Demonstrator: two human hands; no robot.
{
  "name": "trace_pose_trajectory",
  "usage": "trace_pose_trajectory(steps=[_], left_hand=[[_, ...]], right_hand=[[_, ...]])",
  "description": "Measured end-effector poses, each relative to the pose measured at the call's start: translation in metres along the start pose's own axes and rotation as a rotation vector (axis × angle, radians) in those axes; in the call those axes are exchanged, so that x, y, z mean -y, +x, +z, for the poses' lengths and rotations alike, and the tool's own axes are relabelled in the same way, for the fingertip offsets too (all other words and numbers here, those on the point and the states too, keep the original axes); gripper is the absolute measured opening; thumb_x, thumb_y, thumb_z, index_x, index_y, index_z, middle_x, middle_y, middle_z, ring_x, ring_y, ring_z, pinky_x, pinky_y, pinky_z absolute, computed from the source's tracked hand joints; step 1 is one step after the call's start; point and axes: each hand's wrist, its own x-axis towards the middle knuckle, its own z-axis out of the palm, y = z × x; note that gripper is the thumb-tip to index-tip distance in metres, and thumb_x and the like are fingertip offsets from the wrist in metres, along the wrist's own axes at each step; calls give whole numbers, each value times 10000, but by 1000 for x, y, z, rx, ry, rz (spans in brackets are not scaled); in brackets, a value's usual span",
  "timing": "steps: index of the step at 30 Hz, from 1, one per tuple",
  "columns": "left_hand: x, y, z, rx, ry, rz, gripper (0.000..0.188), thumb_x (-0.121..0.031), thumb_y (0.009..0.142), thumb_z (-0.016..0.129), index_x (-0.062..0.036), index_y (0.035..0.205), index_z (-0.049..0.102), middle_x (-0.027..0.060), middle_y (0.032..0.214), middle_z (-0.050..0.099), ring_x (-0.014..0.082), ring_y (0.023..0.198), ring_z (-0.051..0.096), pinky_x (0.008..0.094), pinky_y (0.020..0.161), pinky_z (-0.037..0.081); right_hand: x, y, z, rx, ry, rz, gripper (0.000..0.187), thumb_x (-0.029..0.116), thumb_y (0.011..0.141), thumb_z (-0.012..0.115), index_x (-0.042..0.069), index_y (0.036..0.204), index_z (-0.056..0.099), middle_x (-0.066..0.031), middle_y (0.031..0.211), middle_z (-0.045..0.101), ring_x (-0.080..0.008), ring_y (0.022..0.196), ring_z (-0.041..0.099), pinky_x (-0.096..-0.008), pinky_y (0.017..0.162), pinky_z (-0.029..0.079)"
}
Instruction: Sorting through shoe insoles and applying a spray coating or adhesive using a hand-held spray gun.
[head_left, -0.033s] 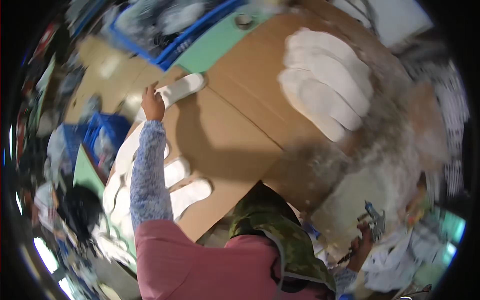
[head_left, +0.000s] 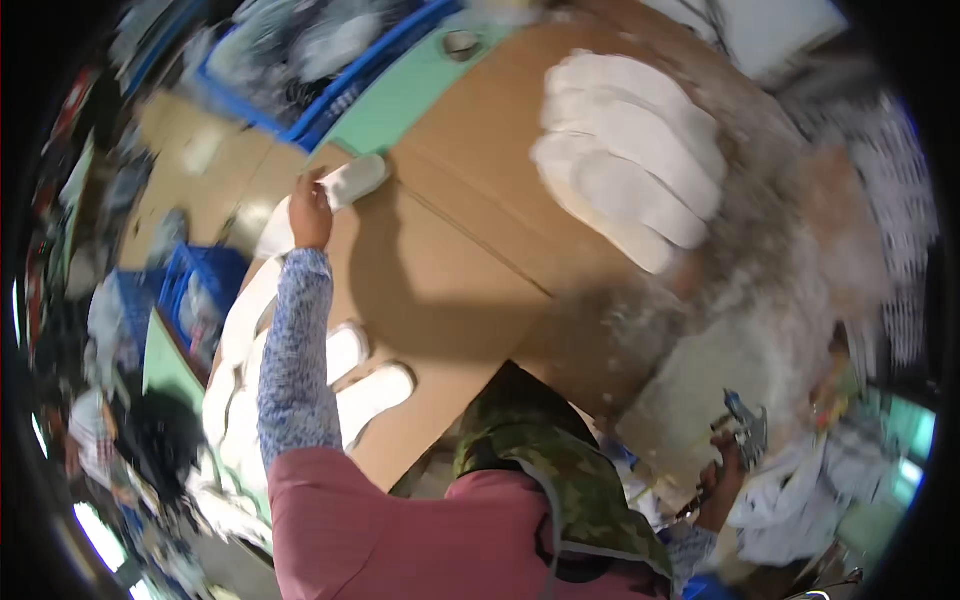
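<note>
My left hand (head_left: pixel 312 212) reaches out to the upper left over brown cardboard (head_left: pixel 455 300). Its fingers are closed on the middle of a white shoe insole (head_left: pixel 358 182), whose rounded end sticks out to the right. More white insoles (head_left: pixel 375 395) lie along the cardboard's left edge, partly covered by my left forearm. Low on the right, my right hand (head_left: pixel 722 475) is wrapped round a metal spray gun (head_left: pixel 748 430) with a blue top part. Several white insoles (head_left: pixel 640 150) lie overlapped in a fan on the far right of the cardboard.
A blue crate (head_left: pixel 300 130) of plastic-wrapped things stands beyond the green surface (head_left: pixel 400 100), which carries a tape-like ring (head_left: pixel 462 44). Another blue basket (head_left: pixel 205 275) is at the left. Whitish residue (head_left: pixel 700 330) coats the right side. Crumpled pale cloth (head_left: pixel 800 500) lies beside my right hand.
My left hand has shifted right onto the insole, and its fingers have closed on it. The whole view has slid slightly left. My right hand keeps hold of the spray gun.
</note>
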Motion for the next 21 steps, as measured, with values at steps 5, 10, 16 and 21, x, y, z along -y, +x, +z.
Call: trace_pose_trajectory(steps=[5,10,16,21], left_hand=[[-197,13,122,284,-504,222,178,-38,845,530,-54,1007,603,151,941,634,319,887,617,398,740,483],[-275,-2,229,373,-427,198,168,-91,827,571,-29,983,587,191,958,626,349,911,601,430,780,470],[-362,14,212,689,-539,205,226,-131,848,579,4,1028,558,149,840,614,193,793,599,339,663,505],[-502,-34,158,1035,-1031,124,218,-144,917,519,-17,1092,547,44,987,598,126,867,595,277,719,519]], right_hand=[[5,-3,-13,17,69,-70,355,272,943,521,-3,1167,548,-83,1000,616,-22,409,302,-192,389,279],[-21,-3,-26,31,116,-95,372,273,950,514,-7,1195,537,-66,997,613,-18,415,299,-191,392,276],[-45,11,-48,-107,216,-41,312,214,941,491,14,1171,558,-44,956,628,-17,421,279,-198,410,247],[-77,21,-81,-193,330,-14,329,236,945,482,2,1163,560,-61,979,622,-18,427,285,-197,427,259]])
